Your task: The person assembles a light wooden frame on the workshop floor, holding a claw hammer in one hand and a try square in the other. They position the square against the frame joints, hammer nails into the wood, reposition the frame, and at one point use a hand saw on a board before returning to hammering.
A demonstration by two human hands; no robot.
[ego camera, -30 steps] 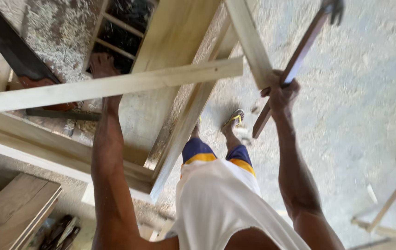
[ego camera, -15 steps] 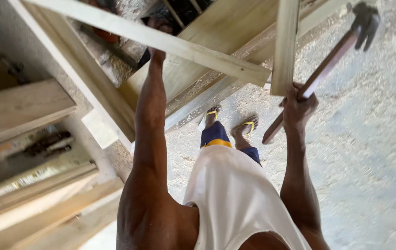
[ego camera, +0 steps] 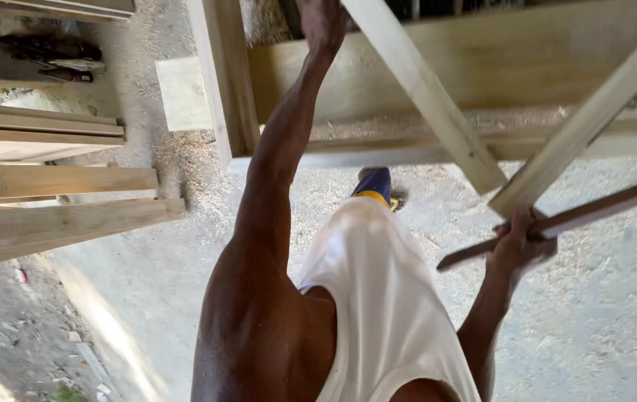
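White sleeveless vest (ego camera: 378, 298), loose; both arms bare. Dark blue shorts (ego camera: 373, 184) with yellow hem band.

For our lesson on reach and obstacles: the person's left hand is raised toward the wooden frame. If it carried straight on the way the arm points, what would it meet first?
The left hand already rests at the pale slanted batten of the frame; straight on, it probably meets that batten first, though depth is unclear.
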